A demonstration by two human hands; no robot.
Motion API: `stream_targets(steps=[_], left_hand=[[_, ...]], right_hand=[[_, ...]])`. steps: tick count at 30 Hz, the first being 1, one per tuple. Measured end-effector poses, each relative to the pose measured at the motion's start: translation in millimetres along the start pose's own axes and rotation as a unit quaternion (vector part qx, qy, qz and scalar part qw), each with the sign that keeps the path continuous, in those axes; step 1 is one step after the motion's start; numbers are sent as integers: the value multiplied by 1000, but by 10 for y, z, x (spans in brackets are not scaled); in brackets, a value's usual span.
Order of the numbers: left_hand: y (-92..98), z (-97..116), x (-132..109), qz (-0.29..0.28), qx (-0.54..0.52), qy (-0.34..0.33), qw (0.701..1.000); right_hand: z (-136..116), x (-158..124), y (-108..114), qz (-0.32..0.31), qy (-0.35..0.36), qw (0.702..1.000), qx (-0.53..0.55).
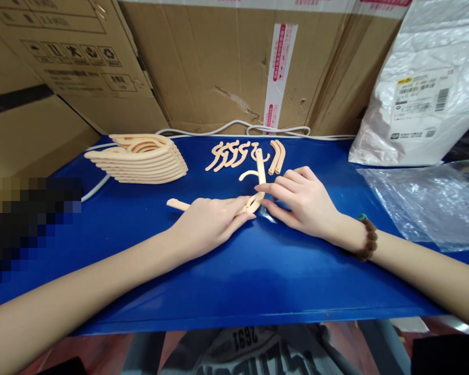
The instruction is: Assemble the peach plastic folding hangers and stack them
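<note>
Between my hands is a beige plastic folding clothes hanger (pixel 261 172), its two arms spread and a curved hook sticking out behind the joint. My left hand (pixel 213 221) is closed around one arm, whose tip pokes out to the left past my knuckles. With thumb and fingers, my right hand (pixel 303 200) pinches the other arm close to the joint; that arm points away from me. Just beyond lie several loose beige hooks (pixel 233 154) in a row. To their right rest two loose hanger arms (pixel 276 156) side by side.
A stack of beige hangers (pixel 140 161) stands at the back left of the blue table (pixel 234 281). Cardboard boxes (pixel 203 67) wall off the back, with a white cable (pixel 203 133) along their foot. At right are a white mailing bag (pixel 418 88) and clear plastic wrap (pixel 433 203).
</note>
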State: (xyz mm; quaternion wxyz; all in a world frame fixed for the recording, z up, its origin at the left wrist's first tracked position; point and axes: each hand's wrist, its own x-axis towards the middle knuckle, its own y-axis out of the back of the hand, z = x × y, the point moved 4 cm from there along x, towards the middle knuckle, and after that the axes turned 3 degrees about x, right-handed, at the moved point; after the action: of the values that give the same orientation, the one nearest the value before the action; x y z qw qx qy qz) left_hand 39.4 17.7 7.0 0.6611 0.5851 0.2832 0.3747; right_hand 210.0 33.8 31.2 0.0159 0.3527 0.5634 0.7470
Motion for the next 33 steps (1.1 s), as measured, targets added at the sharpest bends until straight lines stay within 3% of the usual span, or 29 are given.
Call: stream_targets(steps=[4,8,13,20,25,33], left_hand=[[-2,1,3,-5,11,-6,1000],[11,14,-15,34,28,-39,998],[33,66,-69,101,36,-103,989],[45,130,-93,112,69,-181,975],[64,89,-74,127,71,-169,975],[104,-72,3,133,46,-46,989]], right_hand=[[3,-6,-19,-13,3,1000,6],[1,-4,-16,-21,-5,999,38],[45,1,17,-10,-69,997,42],[140,-20,-14,-12,-120,993,-3],[217,-42,-63,-26,-126,991,-30],[319,-75,-153,-53,-164,985,10]])
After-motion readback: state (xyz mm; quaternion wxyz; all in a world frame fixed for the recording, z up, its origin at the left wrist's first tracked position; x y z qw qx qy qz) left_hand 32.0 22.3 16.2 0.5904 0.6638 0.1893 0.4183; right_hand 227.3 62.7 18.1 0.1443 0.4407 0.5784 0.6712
